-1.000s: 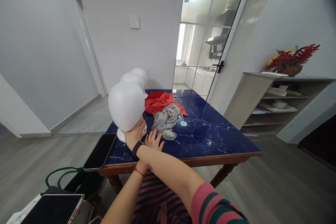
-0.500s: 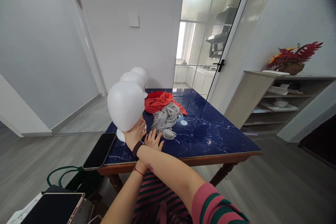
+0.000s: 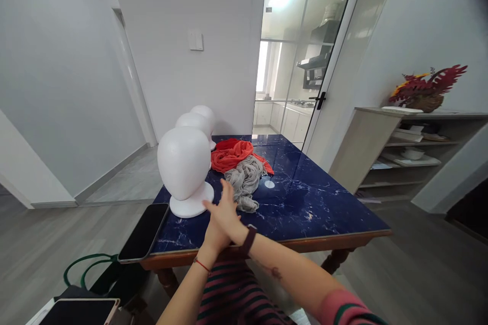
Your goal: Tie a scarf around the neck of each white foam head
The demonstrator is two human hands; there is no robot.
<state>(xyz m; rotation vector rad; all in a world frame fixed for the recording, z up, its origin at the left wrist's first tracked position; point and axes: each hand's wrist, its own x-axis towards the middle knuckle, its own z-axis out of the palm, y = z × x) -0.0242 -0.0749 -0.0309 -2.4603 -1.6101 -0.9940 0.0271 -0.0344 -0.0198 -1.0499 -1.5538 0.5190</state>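
Observation:
A white foam mannequin head (image 3: 184,163) stands upright on its round base at the table's near left. My right hand (image 3: 225,213) is off it, just right of the base, with fingers spread and nothing held. It crosses over my left hand (image 3: 215,236), whose fingers are mostly hidden behind it near the table's front edge. Beyond my hands lies a crumpled grey scarf (image 3: 246,177). A coral-red scarf (image 3: 232,156) is bunched behind that, with a darker red cloth (image 3: 226,143) at the back.
Behind the front head stand a second mannequin head (image 3: 193,121) and a third (image 3: 204,110). A black-screened phone (image 3: 144,233) overhangs the left edge of the blue marble-patterned table (image 3: 305,203). A shelf unit (image 3: 354,147) and a glass door (image 3: 284,71) are to the right.
My right hand has come off the neck of the front mannequin head and drawn back to the right, over my left hand. The head and scarves stay in place; the view has shifted slightly.

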